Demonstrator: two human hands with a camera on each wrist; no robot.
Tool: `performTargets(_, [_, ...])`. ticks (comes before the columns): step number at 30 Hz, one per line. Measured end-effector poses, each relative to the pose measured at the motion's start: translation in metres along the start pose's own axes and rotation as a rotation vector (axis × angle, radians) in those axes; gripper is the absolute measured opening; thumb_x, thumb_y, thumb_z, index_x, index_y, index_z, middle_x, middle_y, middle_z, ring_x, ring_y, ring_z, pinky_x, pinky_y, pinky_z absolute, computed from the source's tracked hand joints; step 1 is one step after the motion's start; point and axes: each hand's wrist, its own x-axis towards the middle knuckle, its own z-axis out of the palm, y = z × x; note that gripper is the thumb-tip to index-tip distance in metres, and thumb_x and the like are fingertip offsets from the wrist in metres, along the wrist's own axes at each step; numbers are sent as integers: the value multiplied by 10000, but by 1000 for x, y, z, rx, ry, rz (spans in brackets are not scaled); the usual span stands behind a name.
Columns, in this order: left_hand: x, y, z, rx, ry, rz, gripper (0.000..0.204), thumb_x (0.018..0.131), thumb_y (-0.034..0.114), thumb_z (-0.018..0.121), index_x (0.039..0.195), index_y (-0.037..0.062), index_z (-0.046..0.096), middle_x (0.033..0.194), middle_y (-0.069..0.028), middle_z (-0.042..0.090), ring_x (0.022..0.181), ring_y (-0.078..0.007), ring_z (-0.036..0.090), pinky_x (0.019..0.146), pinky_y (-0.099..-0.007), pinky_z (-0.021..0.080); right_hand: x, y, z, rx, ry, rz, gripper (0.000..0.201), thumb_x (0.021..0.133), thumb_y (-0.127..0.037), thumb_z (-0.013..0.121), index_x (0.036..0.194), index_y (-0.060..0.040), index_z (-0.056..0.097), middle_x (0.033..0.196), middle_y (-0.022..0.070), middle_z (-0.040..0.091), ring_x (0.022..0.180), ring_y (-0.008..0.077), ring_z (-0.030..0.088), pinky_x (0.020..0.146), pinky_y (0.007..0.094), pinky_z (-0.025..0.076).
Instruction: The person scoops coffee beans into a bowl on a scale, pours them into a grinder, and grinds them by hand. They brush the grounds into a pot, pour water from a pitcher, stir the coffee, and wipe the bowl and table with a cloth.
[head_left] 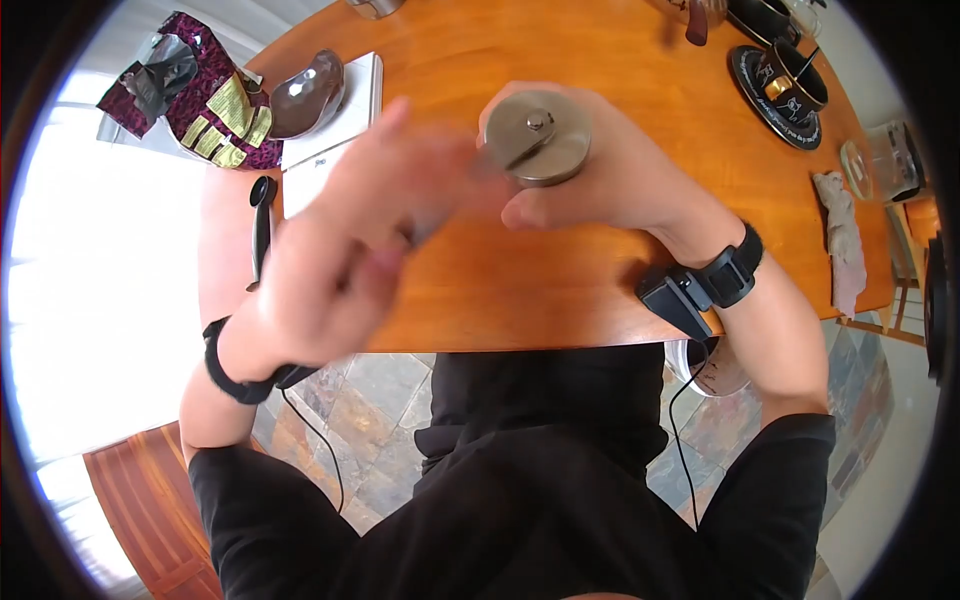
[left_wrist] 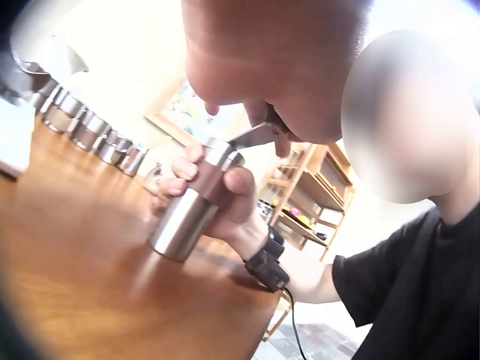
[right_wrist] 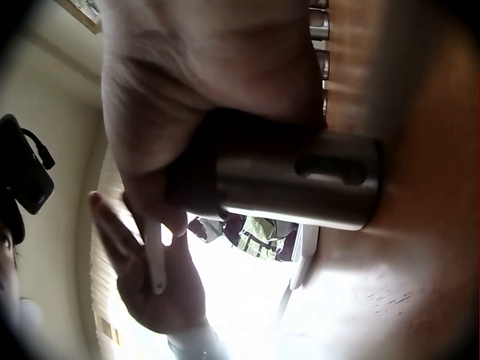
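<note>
A steel hand coffee grinder (left_wrist: 184, 221) with a brown band stands upright in the person's right hand (head_left: 615, 165), its round lid (head_left: 565, 140) facing up in the head view. The right fingers and thumb wrap round the band, leaving the lower steel body bare, close over the table in the left wrist view. On top, a flat crank arm (left_wrist: 255, 136) runs out from the lid to the left hand (head_left: 345, 245). The left fingers curl about the crank's outer end and mostly hide its dark knob (left_wrist: 274, 116). Motion blurs this hand in the head view.
At the left stand a purple coffee bag (head_left: 215, 100), a glossy brown bowl (head_left: 305, 95) on a white scale (head_left: 370, 100), and a black scoop (head_left: 261, 215). A black cup (head_left: 800, 90) on its saucer, a glass jar (head_left: 870, 165) and a grey cloth (head_left: 842, 240) lie right.
</note>
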Motion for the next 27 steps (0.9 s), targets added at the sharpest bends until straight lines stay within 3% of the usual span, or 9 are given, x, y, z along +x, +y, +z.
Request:
performTargets(2, [-7,-17,4,-95,338,-139,570,820,-102,316,1387,-56,345,1270,-188,569,1291,-308,483,1139,-432,283,0,-4,1,-25,-86,26,383,668,-95,814,983,-74,597,883,-16,604,803,89,569,728,240,468])
performTargets(5, [15,-36,5,-281,552,-283,370,906,-16,427,1273,-35,472,1206,-177,577,1183,-273,553,1022,-357,425,0,1,1,-31,-79,-35,395,673,-133,823,992,-73,598,879,-17,599,802,90,567,732,242,465])
performTargets(10, [73,-78,10,-647,719,-486,230,991,173,432,1115,8,534,1116,-106,528,1009,-206,531,930,-324,425,-2,-1,1,-58,-70,-17,378,662,-145,814,964,-55,606,829,-1,605,775,107,573,711,264,470])
performTargets(13, [116,-69,25,-954,471,-452,251,1028,265,392,984,62,532,924,-35,492,878,-130,488,826,-265,417,-3,-3,5,-29,-60,-44,361,650,-134,801,944,-39,615,807,22,629,763,123,592,699,280,483])
performTargets(17, [153,-42,-1,-656,-531,-238,235,1026,274,389,1091,52,428,908,-32,462,804,-116,467,713,-289,452,-9,-1,1,-31,-27,-90,374,656,-142,795,969,-33,621,867,34,650,820,137,625,732,276,501])
performTargets(19, [169,-37,-17,-1139,-935,-415,259,1019,284,405,1113,43,411,895,-30,450,743,-133,468,662,-305,460,-7,6,1,-89,-14,-144,348,670,-142,786,953,-33,614,867,31,645,801,143,611,718,282,495])
performTargets(22, [146,-25,36,-397,-591,420,207,943,127,480,1088,-15,522,932,-120,576,898,-239,585,800,-333,489,-7,6,2,-61,-5,-147,311,689,-138,772,929,-36,603,857,25,635,770,145,587,696,287,485])
performTargets(24, [128,-7,47,-126,-444,670,202,918,75,505,1080,-34,559,945,-150,619,949,-275,624,845,-343,499,-6,0,-1,97,-12,-37,288,698,-131,763,913,-40,594,835,22,625,748,139,566,681,285,477])
performTargets(27, [100,27,52,-30,-405,480,177,854,45,589,1008,-37,613,831,-116,615,801,-233,633,896,-391,510,-9,-8,-6,258,-6,72,266,707,-124,755,897,-45,586,814,18,615,726,133,545,665,284,468])
